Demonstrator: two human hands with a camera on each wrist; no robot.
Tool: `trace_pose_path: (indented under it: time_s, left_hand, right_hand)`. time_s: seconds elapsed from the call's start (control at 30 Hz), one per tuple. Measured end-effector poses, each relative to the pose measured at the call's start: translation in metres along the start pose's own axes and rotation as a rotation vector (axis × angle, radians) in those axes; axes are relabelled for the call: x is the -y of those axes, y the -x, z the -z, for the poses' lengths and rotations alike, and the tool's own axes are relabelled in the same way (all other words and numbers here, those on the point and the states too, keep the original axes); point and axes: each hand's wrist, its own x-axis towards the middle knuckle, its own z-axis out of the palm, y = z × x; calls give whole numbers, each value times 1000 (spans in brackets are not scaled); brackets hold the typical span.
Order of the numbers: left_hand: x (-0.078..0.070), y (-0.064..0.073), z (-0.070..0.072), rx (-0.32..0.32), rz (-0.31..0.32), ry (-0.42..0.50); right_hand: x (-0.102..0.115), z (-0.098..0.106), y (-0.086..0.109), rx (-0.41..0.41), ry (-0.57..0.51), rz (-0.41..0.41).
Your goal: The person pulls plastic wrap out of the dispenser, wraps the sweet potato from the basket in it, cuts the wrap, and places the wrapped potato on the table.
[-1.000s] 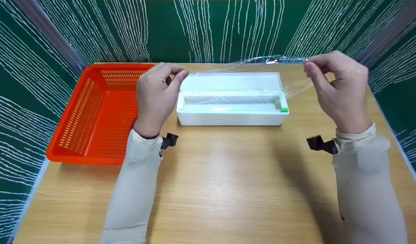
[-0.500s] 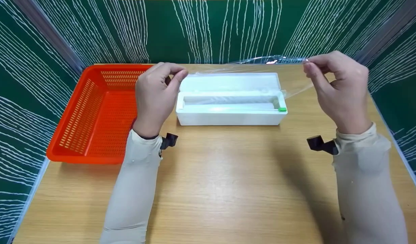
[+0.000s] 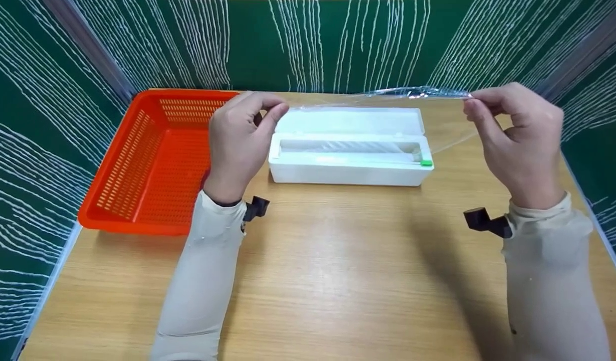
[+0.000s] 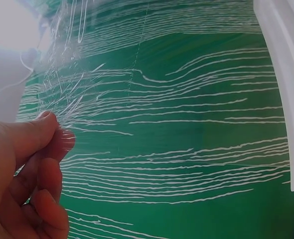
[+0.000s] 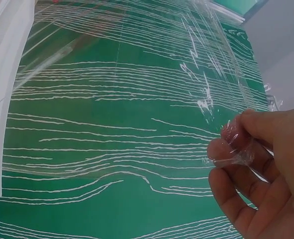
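A sheet of clear plastic wrap (image 3: 413, 92) is stretched between both hands above a white dispenser box (image 3: 345, 174). Thumb and fingertips of my left hand (image 3: 241, 143) pinch one corner, at the box's left end. To the right of the box, my right hand (image 3: 524, 143) pinches the opposite corner, where the film bunches into shiny folds. The box's lid (image 3: 350, 120) is raised toward the back, and a pale roll lies inside. On its front right edge sits a green slider (image 3: 426, 163). Both wrist views show the film (image 4: 82, 94) gathered at the fingertips.
An orange plastic basket (image 3: 99, 220) stands at the left, partly behind the left forearm; a dark red thing in it is mostly hidden. The wooden table (image 3: 333, 271) is bounded by green walls (image 3: 252, 45) with white wavy lines.
The whole head view has shifted slightly, with box and basket sliding right in it. My right hand sits a little farther right and lower. Both hands keep their pinch on the film.
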Motion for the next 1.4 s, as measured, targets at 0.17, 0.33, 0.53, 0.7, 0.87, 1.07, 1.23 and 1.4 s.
trace_pose_path:
  time_s: [0.17,0.33,0.53,0.7,0.87,1.07,1.23,1.4]
  left_hand:
    - [-2,1,1,2,-9,-1]
    - [-3,5,3,-13,-37,2]
    - [-4,11,5,-19,-53,15]
    - [-3,16,7,-20,-76,22]
    - [-1,20,8,-28,-136,32]
    - [2,28,14,30,-189,54]
    - [7,35,22,152,-248,113]
    - [15,43,29,269,-309,168]
  right_hand:
    - [0,1,3,-5,-2,-11]
    - [0,2,8,-1,-2,-14]
    - [0,3,14,-6,-14,6]
    - [1,4,20,1,-27,25]
    - [3,6,25,-11,-45,31]
    - [5,7,31,-35,-65,42]
    - [4,8,45,-15,-79,82]
    - [-5,9,62,102,-125,196]
